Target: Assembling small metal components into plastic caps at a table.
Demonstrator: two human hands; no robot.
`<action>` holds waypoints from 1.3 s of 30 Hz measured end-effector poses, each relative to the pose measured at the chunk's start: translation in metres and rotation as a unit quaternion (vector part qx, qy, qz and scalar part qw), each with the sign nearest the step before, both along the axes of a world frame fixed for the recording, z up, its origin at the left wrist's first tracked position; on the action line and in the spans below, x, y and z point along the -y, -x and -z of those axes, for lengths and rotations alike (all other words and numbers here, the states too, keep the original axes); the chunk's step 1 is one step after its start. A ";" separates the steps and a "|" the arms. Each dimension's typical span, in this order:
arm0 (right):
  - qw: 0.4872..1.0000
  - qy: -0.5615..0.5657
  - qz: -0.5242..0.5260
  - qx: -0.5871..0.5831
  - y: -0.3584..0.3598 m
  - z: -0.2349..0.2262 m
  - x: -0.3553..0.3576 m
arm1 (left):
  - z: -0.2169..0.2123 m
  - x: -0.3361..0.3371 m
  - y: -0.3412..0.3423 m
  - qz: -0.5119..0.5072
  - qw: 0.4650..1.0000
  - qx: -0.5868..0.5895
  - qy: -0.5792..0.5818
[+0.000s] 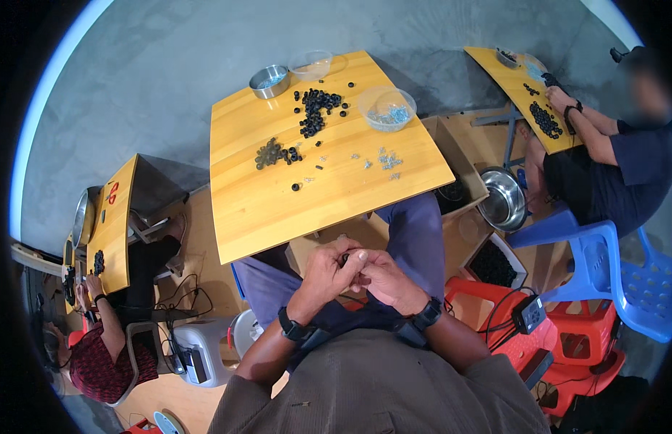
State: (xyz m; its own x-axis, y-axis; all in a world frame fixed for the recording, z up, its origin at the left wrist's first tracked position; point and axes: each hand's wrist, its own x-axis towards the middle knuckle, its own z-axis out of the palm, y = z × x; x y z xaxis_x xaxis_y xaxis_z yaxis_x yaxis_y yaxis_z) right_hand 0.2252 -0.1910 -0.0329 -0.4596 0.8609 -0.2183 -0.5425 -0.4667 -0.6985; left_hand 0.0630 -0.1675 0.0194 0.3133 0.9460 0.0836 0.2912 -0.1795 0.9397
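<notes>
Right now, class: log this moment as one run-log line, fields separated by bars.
left hand: pinching small black ring | right hand: touching it | place: lap, below wooden table | table: black rings, clear bowl

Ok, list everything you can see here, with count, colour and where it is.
Square wooden table: one, yellow, in front of the person.
Small black ring parts: many, black, heaped at the table's far middle.
Round metal bowl: one, silver, far edge of the table.
Clear plastic bowls: two, transparent, far edge and far right; the right one holds pale blue bits.
Small loose metal pieces: several, silvery, right of centre.
Large steel basin: one, silver, on the floor at right.
Plastic chairs: blue, at right; count unclear.
Co-workers: two, at side tables left and right.
Left hand and right hand: together at the near table edge, fingers around a small dark part.
</notes>
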 end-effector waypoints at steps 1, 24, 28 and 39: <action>1.000 0.002 -0.016 -0.026 -0.001 0.008 0.001 | 0.000 0.000 -0.002 0.026 0.997 -0.004 0.077; 0.998 -0.053 0.033 0.012 -0.007 0.006 0.002 | 0.013 -0.006 -0.028 0.019 0.990 0.092 0.110; 0.998 -0.028 0.049 0.013 -0.012 0.012 -0.003 | 0.014 -0.009 -0.034 0.005 0.990 0.097 0.102; 0.997 -0.052 0.046 -0.037 -0.014 -0.002 -0.002 | -0.011 -0.007 -0.034 0.018 0.992 0.075 0.104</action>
